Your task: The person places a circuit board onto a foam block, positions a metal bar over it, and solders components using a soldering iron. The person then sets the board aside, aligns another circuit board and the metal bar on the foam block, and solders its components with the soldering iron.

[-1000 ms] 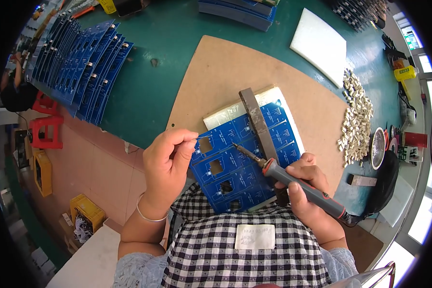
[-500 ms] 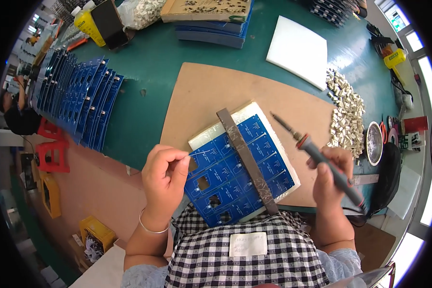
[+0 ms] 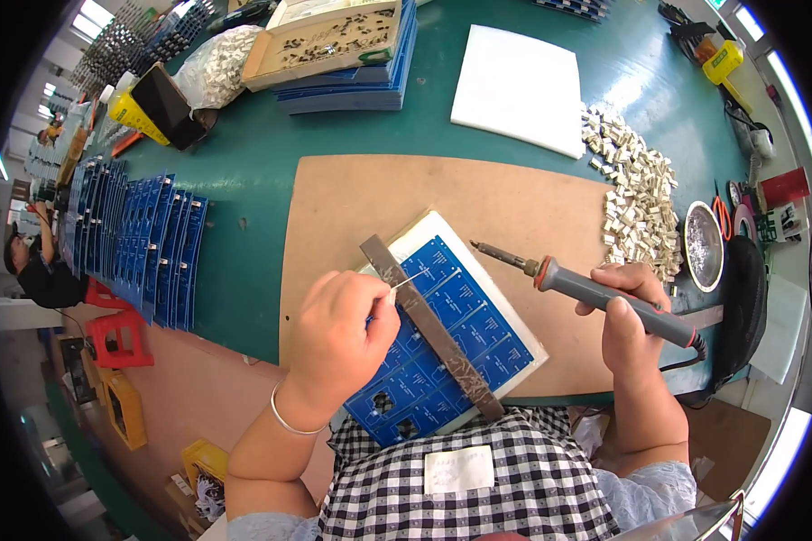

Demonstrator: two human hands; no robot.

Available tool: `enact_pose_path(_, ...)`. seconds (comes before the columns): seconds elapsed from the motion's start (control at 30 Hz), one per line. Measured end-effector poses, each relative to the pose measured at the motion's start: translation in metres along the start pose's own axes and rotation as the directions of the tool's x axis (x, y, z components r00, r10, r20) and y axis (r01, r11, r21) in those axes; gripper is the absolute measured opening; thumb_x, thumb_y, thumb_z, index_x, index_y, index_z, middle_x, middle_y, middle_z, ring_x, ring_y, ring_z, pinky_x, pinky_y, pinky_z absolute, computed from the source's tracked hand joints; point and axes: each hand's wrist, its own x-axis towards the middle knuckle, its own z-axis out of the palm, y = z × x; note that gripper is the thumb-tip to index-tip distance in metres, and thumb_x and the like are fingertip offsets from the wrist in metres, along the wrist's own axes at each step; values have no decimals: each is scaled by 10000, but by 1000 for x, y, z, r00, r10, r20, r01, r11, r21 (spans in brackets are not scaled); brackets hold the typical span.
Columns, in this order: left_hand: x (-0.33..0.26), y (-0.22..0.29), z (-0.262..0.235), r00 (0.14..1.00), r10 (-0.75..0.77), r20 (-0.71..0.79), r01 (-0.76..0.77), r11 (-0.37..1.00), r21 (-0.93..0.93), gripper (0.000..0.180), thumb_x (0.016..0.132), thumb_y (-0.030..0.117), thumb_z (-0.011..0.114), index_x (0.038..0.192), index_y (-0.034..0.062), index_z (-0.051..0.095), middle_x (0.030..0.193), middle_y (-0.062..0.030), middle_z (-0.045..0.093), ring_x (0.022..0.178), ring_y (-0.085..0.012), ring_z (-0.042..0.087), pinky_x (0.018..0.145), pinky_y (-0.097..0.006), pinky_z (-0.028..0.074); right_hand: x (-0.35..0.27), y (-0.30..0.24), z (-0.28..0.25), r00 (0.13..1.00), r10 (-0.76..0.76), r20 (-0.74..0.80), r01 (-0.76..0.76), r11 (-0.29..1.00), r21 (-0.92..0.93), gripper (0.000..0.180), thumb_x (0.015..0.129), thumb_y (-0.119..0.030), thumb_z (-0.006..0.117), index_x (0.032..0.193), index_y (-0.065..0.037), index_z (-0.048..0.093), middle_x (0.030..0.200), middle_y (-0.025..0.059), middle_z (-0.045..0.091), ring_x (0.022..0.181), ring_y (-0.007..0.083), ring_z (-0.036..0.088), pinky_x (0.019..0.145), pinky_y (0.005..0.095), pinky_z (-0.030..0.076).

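In front of me a blue circuit board panel (image 3: 496,338) lies tilted on a white foam pad (image 3: 431,223), with a dark brown bar (image 3: 435,326) across it. My left hand (image 3: 338,325) is closed in a pinch on a thin solder wire (image 3: 408,279), whose end reaches over the far part of the board. This hand hides the board's left side. My right hand (image 3: 630,316) grips the grey handle of a soldering iron (image 3: 595,293). The iron's tip points left, just beyond the board's far right edge, apart from the wire.
Beneath the pad lies a brown sheet (image 3: 352,198) on the green table (image 3: 244,261). To the right are a pile of small metal parts (image 3: 641,203) and a round metal dish (image 3: 702,245). Blue boards (image 3: 144,243) stand at left; a white foam slab (image 3: 517,88) lies beyond.
My left hand has moved right and over the board, carrying the solder wire. The soldering iron has swung flatter, its tip shifting left and slightly down. The whole view has shifted.
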Motion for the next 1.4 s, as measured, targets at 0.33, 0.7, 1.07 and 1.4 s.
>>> enact_pose_path(0.33,14,-1,23,988,149,39,-153,974,164,243,622,-16,649,649,95,435,576,-30,437,512,-201,439,447,-326,354,0,12,9,986,148,73,-149,989,6,227,873,-101,623,1021,69,608,912,159,679,803,184,677,749,300,544)
enact_pose_path(0.7,16,4,25,988,97,117,-115,982,153,209,646,-32,665,698,81,497,613,-64,497,544,-252,494,481,-361,388,3,11,15,983,172,58,-172,985,-13,252,882,-151,629,1018,58,596,869,147,662,776,190,668,728,305,538)
enact_pose_path(1.07,21,2,27,986,113,123,-134,974,184,208,626,-36,636,689,85,479,608,-59,490,539,-243,480,474,-352,381,7,10,18,979,193,63,-189,980,-59,300,894,-211,629,1016,58,579,855,148,649,751,195,654,707,305,530)
enact_pose_path(1.4,27,4,26,988,84,131,-111,970,216,207,636,-22,635,681,87,464,601,-56,478,542,-242,487,478,-354,384,12,9,16,970,211,118,-206,977,-54,216,885,-96,625,1048,45,610,894,120,694,850,159,660,785,287,516)
